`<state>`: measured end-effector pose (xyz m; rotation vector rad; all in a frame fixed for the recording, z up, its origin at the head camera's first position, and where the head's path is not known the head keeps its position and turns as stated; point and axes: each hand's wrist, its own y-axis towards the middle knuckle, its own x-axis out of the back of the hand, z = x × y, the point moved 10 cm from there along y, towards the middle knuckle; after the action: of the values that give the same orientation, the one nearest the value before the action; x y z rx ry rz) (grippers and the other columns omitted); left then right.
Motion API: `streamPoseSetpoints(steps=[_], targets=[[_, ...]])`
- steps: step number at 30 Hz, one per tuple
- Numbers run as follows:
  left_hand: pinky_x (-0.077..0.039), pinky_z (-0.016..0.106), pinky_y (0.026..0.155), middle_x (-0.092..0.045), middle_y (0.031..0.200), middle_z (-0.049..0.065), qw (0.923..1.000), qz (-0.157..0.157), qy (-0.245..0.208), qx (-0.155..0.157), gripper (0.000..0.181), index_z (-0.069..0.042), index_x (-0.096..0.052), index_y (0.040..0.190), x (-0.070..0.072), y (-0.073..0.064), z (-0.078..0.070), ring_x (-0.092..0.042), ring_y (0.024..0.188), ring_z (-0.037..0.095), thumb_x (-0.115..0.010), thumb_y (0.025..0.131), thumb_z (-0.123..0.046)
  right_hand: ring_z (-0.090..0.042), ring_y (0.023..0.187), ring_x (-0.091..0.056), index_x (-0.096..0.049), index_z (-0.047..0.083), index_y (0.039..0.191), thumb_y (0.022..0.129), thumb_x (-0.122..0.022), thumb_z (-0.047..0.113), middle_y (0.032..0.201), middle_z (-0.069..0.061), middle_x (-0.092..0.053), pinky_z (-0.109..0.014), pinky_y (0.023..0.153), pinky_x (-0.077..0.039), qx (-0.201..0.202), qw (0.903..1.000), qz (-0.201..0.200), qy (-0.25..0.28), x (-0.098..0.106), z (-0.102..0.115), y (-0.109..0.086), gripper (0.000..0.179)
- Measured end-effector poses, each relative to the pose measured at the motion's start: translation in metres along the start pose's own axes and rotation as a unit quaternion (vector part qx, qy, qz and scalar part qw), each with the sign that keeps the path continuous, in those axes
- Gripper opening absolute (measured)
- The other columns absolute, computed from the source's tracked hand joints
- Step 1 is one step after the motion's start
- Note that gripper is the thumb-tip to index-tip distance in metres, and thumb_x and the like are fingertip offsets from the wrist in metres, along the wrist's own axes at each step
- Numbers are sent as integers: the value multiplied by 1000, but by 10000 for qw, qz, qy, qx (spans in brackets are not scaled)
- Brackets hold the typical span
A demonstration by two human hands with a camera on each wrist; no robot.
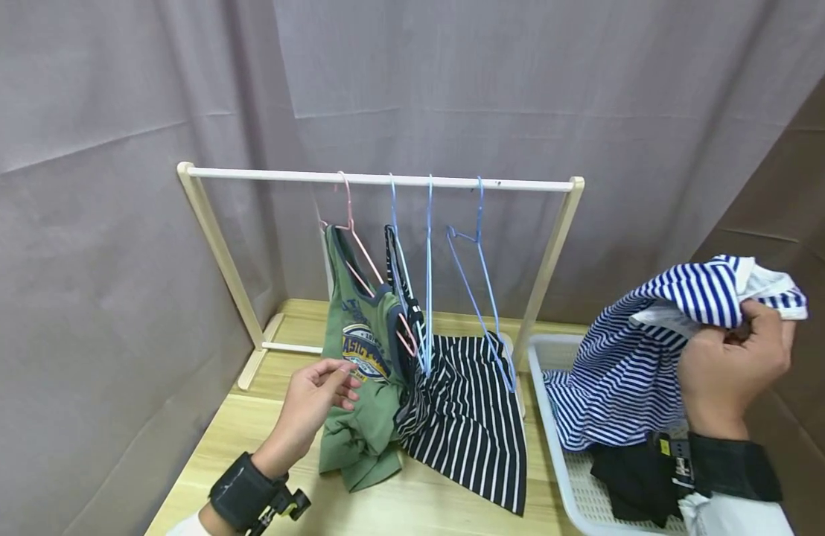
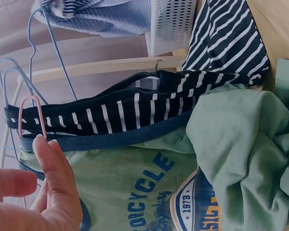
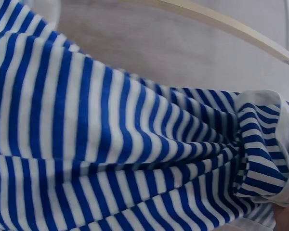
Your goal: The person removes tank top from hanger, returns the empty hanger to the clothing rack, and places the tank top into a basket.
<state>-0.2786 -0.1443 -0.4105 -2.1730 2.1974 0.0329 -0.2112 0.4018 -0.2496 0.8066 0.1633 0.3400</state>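
Note:
My right hand (image 1: 734,365) grips a blue-and-white striped shirt (image 1: 627,372) by its bunched upper edge, above the basket at the right. The cloth hangs down into that basket and fills most of the right wrist view (image 3: 111,130). My left hand (image 1: 312,406) holds nothing; its fingers are loosely bent in front of a green sleeveless top (image 1: 345,305). That top hangs from a pink hanger (image 1: 365,257) and carries a printed motif. Beside it, a black-and-white striped garment (image 1: 473,409) hangs low, its hem spread on the wooden board.
A white rail (image 1: 265,175) on wooden posts holds the hangers. A blue hanger (image 1: 491,298) at its right bears no garment. The white plastic basket (image 1: 553,439) stands right of the rack, with a black cloth (image 1: 630,480) inside. Grey curtain (image 1: 453,82) backs everything.

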Motion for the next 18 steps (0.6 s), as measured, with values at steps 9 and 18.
streamPoseSetpoints(steps=[9, 18], targets=[[-65, 25, 67, -77, 86, 0, 10000, 25, 53, -19, 24, 8, -69, 120, 4, 4, -3, -72, 71, 12, -62, 107, -12, -33, 136, -58, -69, -11, 121, 88, -46, -4, 141, -21, -63, -33, 116, -46, -90, 9871, 1471, -626, -29, -38, -30, 41], [-65, 26, 68, -77, 87, 1, 9999, 156, 2, -10, 24, 9, -68, 120, 5, 6, -2, -72, 72, 12, -62, 107, -11, -62, 124, -54, -69, -9, 120, 80, -46, -5, 127, -39, -59, -74, 100, -42, 119, 9320, 3111, -1855, -67, -78, -68, 46]])
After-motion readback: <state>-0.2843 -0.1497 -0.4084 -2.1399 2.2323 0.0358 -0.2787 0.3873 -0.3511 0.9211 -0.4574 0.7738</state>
